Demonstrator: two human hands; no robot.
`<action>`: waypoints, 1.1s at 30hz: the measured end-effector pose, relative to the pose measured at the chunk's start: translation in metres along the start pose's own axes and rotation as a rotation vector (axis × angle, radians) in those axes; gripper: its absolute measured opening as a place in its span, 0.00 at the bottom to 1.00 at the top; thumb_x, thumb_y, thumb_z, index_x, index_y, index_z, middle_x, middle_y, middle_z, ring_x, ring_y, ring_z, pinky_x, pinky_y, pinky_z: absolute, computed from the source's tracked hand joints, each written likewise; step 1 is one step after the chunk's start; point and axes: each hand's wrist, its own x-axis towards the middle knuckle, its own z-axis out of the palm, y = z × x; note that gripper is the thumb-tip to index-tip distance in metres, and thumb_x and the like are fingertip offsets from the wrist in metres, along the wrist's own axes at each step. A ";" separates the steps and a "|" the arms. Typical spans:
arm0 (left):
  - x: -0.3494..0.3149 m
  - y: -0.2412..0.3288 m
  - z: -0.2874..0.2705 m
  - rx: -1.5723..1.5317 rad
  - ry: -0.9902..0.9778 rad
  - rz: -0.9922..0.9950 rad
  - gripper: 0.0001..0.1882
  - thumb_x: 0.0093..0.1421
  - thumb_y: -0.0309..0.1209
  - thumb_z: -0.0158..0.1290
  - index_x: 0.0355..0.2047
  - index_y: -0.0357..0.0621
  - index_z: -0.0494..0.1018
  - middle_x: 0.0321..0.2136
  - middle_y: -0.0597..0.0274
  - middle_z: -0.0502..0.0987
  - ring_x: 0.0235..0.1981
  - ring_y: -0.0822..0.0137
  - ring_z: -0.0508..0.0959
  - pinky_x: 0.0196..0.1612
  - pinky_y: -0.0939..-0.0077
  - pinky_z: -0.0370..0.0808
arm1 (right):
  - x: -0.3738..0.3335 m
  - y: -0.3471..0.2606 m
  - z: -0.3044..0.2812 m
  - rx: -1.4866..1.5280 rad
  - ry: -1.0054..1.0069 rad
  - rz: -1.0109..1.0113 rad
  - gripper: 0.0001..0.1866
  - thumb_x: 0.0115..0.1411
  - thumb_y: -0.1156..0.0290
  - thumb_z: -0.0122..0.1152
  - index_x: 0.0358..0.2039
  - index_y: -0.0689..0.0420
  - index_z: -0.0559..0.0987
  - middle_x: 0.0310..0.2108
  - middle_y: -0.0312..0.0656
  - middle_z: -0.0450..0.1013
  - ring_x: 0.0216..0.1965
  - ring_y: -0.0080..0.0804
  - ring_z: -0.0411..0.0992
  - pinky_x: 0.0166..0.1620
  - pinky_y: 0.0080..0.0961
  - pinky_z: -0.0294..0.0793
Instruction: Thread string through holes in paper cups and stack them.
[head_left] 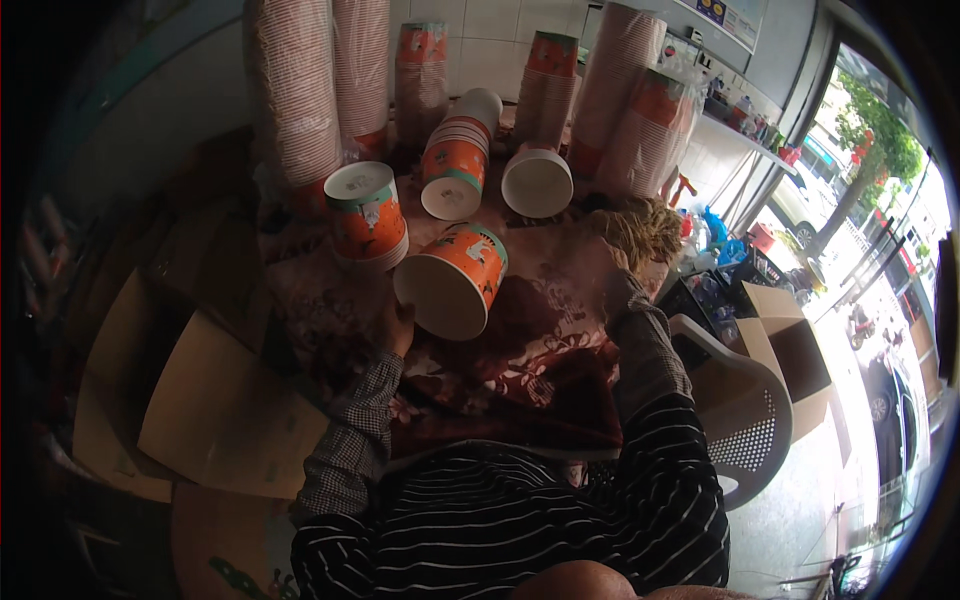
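An orange paper tub with a green band and white pictures is tipped over, its wide white mouth facing me. At its left rim my left hand grips the edge, with most fingers hidden. My right hand is over the cloth on the right, apart from the tub; it is dark and smeared, and I see nothing clear in it. Beyond the left hand a short stack of similar tubs stands upside down. Another nested stack lies on its side behind, beside a single tub with its mouth toward me.
Tall plastic-wrapped stacks of tubs line the back wall, more at the right. A reddish flowered cloth covers the table. Open cardboard boxes are at left, a grey chair at right. A crumpled brown bundle lies at the table's right.
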 end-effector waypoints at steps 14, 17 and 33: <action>-0.031 0.041 -0.026 -0.283 0.289 0.177 0.19 0.65 0.30 0.48 0.55 0.38 0.65 0.46 0.60 0.72 0.47 0.69 0.72 0.51 0.78 0.67 | -0.098 -0.125 0.016 0.308 0.160 -0.119 0.05 0.54 0.72 0.56 0.32 0.57 0.75 0.23 0.49 0.72 0.25 0.46 0.74 0.28 0.35 0.71; -0.100 0.119 -0.044 -0.318 -0.003 0.112 0.15 0.67 0.29 0.44 0.51 0.36 0.68 0.46 0.59 0.73 0.47 0.72 0.72 0.51 0.78 0.67 | -0.147 -0.188 0.040 0.445 0.058 -0.113 0.07 0.55 0.71 0.57 0.34 0.56 0.78 0.23 0.49 0.73 0.24 0.40 0.75 0.29 0.32 0.73; -0.172 0.167 -0.055 -0.571 -0.533 -0.226 0.16 0.66 0.38 0.46 0.31 0.36 0.74 0.21 0.62 0.75 0.22 0.65 0.77 0.28 0.76 0.72 | -0.204 -0.278 0.017 0.529 0.116 -0.036 0.10 0.57 0.72 0.57 0.40 0.58 0.78 0.25 0.45 0.76 0.25 0.30 0.77 0.28 0.23 0.74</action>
